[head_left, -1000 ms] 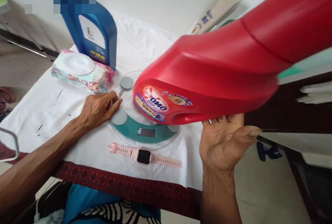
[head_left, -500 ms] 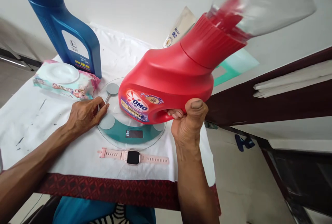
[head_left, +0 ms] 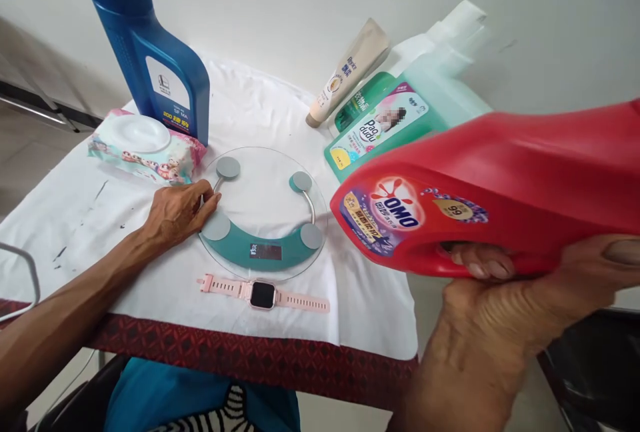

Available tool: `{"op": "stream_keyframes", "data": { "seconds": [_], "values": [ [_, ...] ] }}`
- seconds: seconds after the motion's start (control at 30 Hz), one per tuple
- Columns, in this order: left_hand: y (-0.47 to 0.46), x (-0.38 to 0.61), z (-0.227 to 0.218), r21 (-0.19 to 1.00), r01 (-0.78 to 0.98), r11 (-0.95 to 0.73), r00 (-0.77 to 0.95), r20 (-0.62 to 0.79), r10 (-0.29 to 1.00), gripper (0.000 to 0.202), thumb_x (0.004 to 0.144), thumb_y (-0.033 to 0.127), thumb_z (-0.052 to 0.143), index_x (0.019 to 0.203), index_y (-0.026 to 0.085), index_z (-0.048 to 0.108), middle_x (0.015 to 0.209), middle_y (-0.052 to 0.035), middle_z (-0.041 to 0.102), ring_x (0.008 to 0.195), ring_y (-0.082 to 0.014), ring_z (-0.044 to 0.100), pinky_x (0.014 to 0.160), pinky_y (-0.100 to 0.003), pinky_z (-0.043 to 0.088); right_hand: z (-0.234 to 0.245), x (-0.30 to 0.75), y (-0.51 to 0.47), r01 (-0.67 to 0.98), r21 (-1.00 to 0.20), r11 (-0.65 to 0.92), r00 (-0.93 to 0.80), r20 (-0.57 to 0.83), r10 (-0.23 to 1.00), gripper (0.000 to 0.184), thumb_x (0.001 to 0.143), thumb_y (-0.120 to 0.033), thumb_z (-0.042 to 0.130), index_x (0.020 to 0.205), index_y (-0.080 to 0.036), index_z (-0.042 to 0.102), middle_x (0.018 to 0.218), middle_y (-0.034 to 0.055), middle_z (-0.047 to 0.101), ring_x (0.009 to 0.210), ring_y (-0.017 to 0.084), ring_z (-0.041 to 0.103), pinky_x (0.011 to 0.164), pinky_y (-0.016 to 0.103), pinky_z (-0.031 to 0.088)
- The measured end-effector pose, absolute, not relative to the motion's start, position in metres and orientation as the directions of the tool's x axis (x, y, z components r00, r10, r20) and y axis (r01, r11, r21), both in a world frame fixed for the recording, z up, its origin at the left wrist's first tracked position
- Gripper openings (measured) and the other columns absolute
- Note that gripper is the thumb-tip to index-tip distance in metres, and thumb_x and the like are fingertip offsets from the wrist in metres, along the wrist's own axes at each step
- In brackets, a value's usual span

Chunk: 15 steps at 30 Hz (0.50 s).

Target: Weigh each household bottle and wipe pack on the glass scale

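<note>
A red OMO laundry detergent bottle (head_left: pixel 450 179) is tilted in the air on the right, its base toward the table and its top out of the picture. My right hand (head_left: pixel 530 285) is closed around its handle, close to the camera. On the white cloth lies a round glass bathroom scale (head_left: pixel 250 259) with a teal band and a small dark display. At the scale's left edge, my left hand (head_left: pixel 183 212) is closed with thumb and fingers pinching the rim. A pink-strapped smartwatch (head_left: pixel 263 295) lies flat in front of the scale.
Behind my left hand are a pack of wet wipes (head_left: pixel 145 145) and a tall blue bottle (head_left: pixel 155 59). Back right stand a beige Rejoice tube (head_left: pixel 353 69) and a green Paodudu bottle (head_left: pixel 385 122). A red patterned border (head_left: pixel 225 359) marks the table's front edge.
The detergent bottle has swung right and closer to the camera, away from above the scale. The green bottle and the scale's right side now show. My left hand stays at the scale's rim.
</note>
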<state>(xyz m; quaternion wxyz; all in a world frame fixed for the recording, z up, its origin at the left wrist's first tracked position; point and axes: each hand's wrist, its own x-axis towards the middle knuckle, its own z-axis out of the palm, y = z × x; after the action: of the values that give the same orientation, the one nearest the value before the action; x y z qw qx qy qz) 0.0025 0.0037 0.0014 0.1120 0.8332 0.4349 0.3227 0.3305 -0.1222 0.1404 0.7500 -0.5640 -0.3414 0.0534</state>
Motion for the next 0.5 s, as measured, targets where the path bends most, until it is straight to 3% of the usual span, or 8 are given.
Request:
{"op": "stream_keyframes", "data": {
  "seconds": [0.17,0.5],
  "values": [
    [0.003,0.003,0.004,0.452,0.655,-0.605,0.425,0.441,0.790,0.031,0.102,0.037,0.060,0.075,0.021,0.057,0.052,0.0070,0.049,0.047,-0.0085,0.046,0.051,-0.021,0.033,0.117,0.350,-0.130,0.371,-0.871,0.324,0.827,0.468,0.312,0.051,0.068,-0.041,0.075,0.048,-0.025,0.032,0.044,-0.0085,0.023,0.035,0.005,0.020,0.032,0.025,0.012],
    [0.002,0.006,0.004,0.461,0.688,-0.561,0.401,0.403,0.823,0.030,0.100,0.036,0.059,0.074,0.020,0.059,0.051,0.0071,0.045,0.046,-0.0079,0.043,0.053,-0.021,0.032,0.068,0.362,-0.109,0.290,-0.920,0.263,0.886,0.362,0.290,0.062,0.069,-0.069,0.079,0.051,-0.023,0.041,0.045,-0.0080,0.033,0.039,0.006,0.028,0.038,0.024,0.022]
  ]
}}
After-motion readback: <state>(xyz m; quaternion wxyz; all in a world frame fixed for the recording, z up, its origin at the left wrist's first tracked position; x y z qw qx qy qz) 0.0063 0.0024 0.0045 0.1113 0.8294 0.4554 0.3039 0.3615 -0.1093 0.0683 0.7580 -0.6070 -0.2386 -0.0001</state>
